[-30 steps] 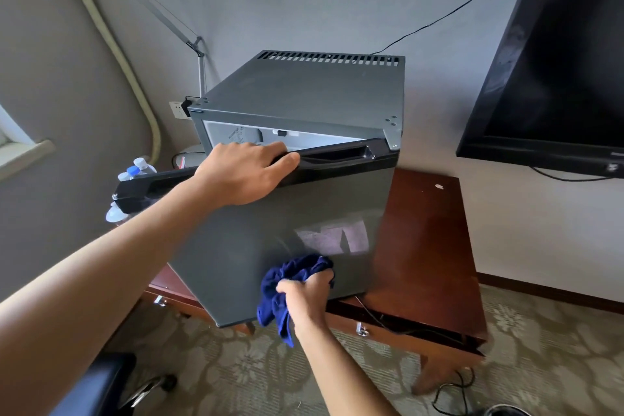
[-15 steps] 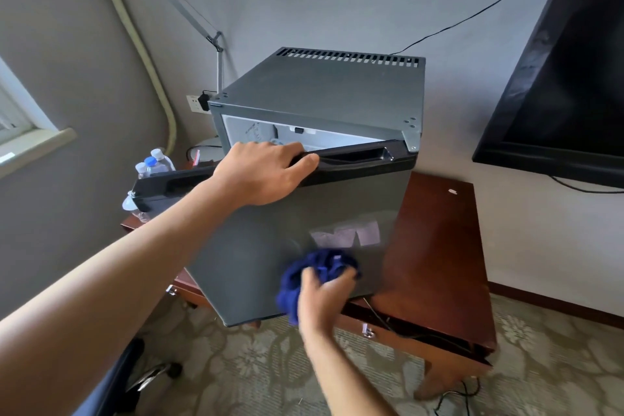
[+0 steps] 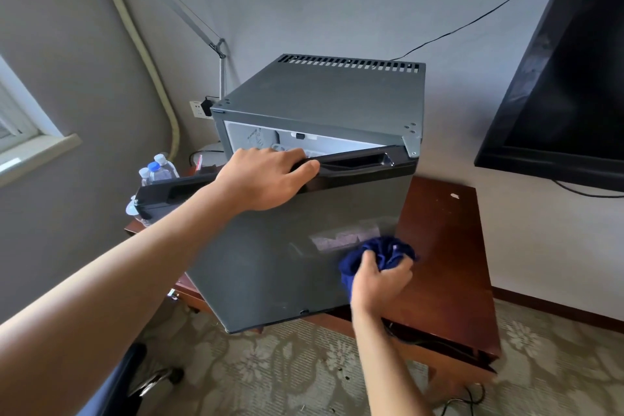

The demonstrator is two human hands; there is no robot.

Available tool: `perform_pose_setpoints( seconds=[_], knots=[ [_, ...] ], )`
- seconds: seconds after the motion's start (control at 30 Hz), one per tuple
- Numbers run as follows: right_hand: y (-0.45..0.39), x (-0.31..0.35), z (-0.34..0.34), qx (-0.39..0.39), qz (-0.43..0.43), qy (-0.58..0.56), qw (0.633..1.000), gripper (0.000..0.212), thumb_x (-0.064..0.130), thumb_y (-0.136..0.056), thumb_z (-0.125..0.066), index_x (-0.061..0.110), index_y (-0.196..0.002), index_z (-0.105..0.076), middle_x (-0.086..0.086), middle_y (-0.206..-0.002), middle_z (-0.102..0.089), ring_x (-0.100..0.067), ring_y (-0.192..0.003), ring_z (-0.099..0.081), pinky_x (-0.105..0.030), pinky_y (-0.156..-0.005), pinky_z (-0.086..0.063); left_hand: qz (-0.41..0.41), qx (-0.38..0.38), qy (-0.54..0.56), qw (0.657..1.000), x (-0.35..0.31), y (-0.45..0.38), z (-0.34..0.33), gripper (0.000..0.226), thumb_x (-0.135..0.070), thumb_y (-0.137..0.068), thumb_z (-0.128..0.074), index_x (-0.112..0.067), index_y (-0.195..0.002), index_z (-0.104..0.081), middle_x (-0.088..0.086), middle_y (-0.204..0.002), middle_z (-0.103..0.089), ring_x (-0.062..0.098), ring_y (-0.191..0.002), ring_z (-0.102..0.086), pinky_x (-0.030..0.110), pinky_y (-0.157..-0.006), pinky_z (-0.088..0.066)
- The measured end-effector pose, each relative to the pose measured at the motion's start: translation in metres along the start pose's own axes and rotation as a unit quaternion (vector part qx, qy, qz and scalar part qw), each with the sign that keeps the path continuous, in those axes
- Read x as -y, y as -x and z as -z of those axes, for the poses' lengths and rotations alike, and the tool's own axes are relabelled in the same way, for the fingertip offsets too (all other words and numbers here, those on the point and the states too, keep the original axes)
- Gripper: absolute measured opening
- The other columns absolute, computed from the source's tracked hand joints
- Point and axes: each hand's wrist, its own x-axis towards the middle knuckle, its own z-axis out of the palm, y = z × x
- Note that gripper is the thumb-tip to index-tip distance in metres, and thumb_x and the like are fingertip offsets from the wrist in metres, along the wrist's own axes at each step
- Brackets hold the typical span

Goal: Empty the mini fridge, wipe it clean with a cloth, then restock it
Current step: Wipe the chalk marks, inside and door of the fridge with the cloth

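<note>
A grey mini fridge (image 3: pixel 331 94) stands on a dark wooden table (image 3: pixel 445 246). Its door (image 3: pixel 270 263) hangs partly open, swung toward me. My left hand (image 3: pixel 266 179) grips the door's black top edge, fingers curled over it. My right hand (image 3: pixel 381 280) holds a bunched blue cloth (image 3: pixel 381 252) against the door's outer face, near its lower right side by some pale stickers. Only a strip of the white inside shows above the door. Several water bottles (image 3: pixel 157 170) stand on the table behind the door's left end.
A black television (image 3: pixel 567 78) hangs on the wall at right, a cable trailing below. A window sill (image 3: pixel 37 152) is at left. A wall socket (image 3: pixel 199 108) and pipe sit behind the fridge. Patterned carpet and a chair base (image 3: pixel 152 382) lie below.
My right hand has slid the cloth rightward and slightly up across the door face. My left hand keeps its grip on the door top; the view has shifted a little.
</note>
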Motion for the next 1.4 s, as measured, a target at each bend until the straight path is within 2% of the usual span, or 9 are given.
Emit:
perform_pose_setpoints(
  seconds=[0.27, 0.53, 0.7, 0.83, 0.93, 1.07, 1.2, 1.27, 1.4],
  knots=[
    [0.113, -0.016, -0.03, 0.239, 0.199, 0.054, 0.949, 0.041, 0.021, -0.075, -0.076, 0.01, -0.106, -0.052, -0.006, -0.114, -0.046, -0.027, -0.102, -0.054, -0.022, -0.093, -0.04, 0.003, 0.013, 0.0, 1.0, 0.002, -0.004, 0.001, 0.036, -0.052, -0.107, -0.022, -0.028, -0.097, -0.047, 0.008, -0.11, -0.066, 0.036, -0.102, -0.059, 0.04, -0.076, -0.034],
    [-0.02, 0.034, 0.016, -0.033, 0.124, 0.002, 0.992, 0.045, -0.001, -0.074, -0.079, -0.003, -0.113, -0.056, -0.027, -0.113, -0.053, -0.034, -0.104, -0.048, -0.038, -0.094, -0.037, 0.017, 0.025, 0.008, 1.0, 0.002, -0.003, 0.002, 0.033, -0.047, -0.109, -0.021, -0.027, -0.092, -0.041, 0.001, -0.091, -0.053, 0.031, -0.085, -0.045, 0.04, -0.074, -0.033],
    [0.033, 0.058, -0.004, 0.028, 0.159, -0.004, 0.987, 0.046, -0.004, -0.072, -0.077, -0.006, -0.112, -0.056, -0.029, -0.114, -0.048, -0.031, -0.101, -0.044, -0.036, -0.092, -0.036, 0.025, 0.032, 0.006, 0.999, 0.001, -0.003, 0.003, 0.038, -0.052, -0.108, -0.021, -0.026, -0.092, -0.044, 0.005, -0.104, -0.062, 0.033, -0.093, -0.05, 0.04, -0.076, -0.032],
    [0.12, 0.053, -0.025, 0.227, 0.393, 0.079, 0.888, 0.059, 0.008, -0.064, -0.08, 0.016, -0.117, -0.055, -0.012, -0.118, -0.042, -0.035, -0.094, -0.058, -0.035, -0.079, -0.05, 0.02, 0.032, 0.01, 0.999, 0.003, -0.005, 0.002, 0.048, -0.064, -0.104, -0.02, -0.029, -0.1, -0.053, 0.005, -0.113, -0.067, 0.034, -0.107, -0.058, 0.04, -0.081, -0.034],
    [0.103, 0.041, -0.026, 0.255, 0.464, 0.158, 0.833, 0.082, 0.007, -0.054, -0.085, 0.027, -0.127, -0.053, -0.01, -0.123, -0.038, -0.042, -0.084, -0.066, -0.036, -0.059, -0.054, 0.018, 0.036, 0.025, 0.999, 0.005, -0.005, 0.002, 0.046, -0.066, -0.103, -0.02, -0.033, -0.098, -0.051, 0.001, -0.1, -0.063, 0.033, -0.103, -0.058, 0.041, -0.082, -0.035],
    [0.039, 0.045, -0.004, 0.127, 0.415, 0.143, 0.889, 0.077, 0.012, -0.06, -0.091, 0.022, -0.126, -0.053, -0.02, -0.122, -0.045, -0.048, -0.088, -0.063, -0.044, -0.065, -0.055, 0.025, 0.039, 0.042, 0.998, 0.005, -0.006, 0.004, 0.038, -0.064, -0.104, -0.021, -0.039, -0.095, -0.048, 0.001, -0.104, -0.062, 0.032, -0.105, -0.056, 0.04, -0.083, -0.034],
    [-0.028, 0.065, 0.019, -0.015, 0.208, -0.014, 0.978, 0.065, 0.009, -0.069, -0.074, 0.002, -0.13, -0.053, -0.032, -0.122, -0.045, -0.046, -0.111, -0.049, -0.037, -0.1, -0.038, 0.038, 0.04, 0.062, 0.997, 0.007, -0.006, 0.004, 0.042, -0.054, -0.107, -0.023, -0.026, -0.094, -0.051, 0.001, -0.098, -0.061, 0.033, -0.097, -0.053, 0.04, -0.081, -0.035],
    [-0.043, 0.084, 0.029, -0.006, 0.188, -0.064, 0.98, 0.065, 0.02, -0.071, -0.068, -0.002, -0.131, -0.054, -0.028, -0.122, -0.05, -0.043, -0.116, -0.053, -0.032, -0.105, -0.036, 0.049, 0.037, 0.098, 0.993, 0.009, -0.007, 0.004, 0.045, -0.052, -0.107, -0.026, -0.022, -0.097, -0.057, 0.005, -0.104, -0.066, 0.037, -0.105, -0.056, 0.039, -0.082, -0.036],
    [-0.053, 0.149, 0.036, 0.052, 0.327, -0.103, 0.938, 0.056, 0.024, -0.072, -0.067, 0.007, -0.125, -0.06, -0.007, -0.116, -0.063, -0.025, -0.109, -0.061, -0.034, -0.099, -0.046, 0.081, 0.03, 0.201, 0.976, 0.017, -0.011, 0.007, 0.045, -0.052, -0.105, -0.033, -0.025, -0.106, -0.068, 0.004, -0.111, -0.069, 0.034, -0.111, -0.057, 0.04, -0.088, -0.042]
  ],
)
